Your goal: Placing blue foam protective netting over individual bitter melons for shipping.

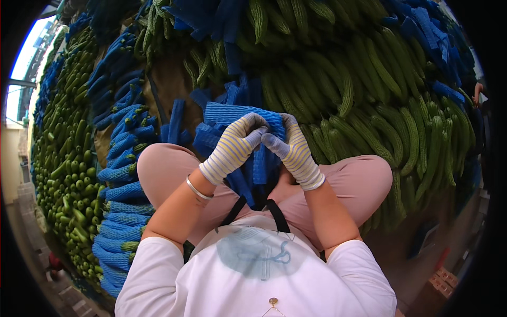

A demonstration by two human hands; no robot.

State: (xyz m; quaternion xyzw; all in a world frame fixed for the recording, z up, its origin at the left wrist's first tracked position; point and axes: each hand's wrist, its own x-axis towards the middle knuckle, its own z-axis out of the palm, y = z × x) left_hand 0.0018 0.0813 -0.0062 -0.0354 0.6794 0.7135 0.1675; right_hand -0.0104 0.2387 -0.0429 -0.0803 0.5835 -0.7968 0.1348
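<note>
My left hand (240,138) and my right hand (291,143) wear striped knit gloves and meet in front of my lap. Both are closed on the end of a blue foam net sleeve (232,112), fingertips pinched at its right end. The sleeve stretches out to the left, flat and seemingly with nothing inside. Under and around it lies a loose heap of more blue net sleeves (208,138), some reaching down between my crossed legs.
Long ridged green gourds (364,134) are piled ahead and to the right. A row of gourds in blue net sleeves (124,206) runs along my left. Beyond it lie many smaller green vegetables (71,185). Cartons (443,280) stand at the lower right. Another person's hand (478,92) shows at the right edge.
</note>
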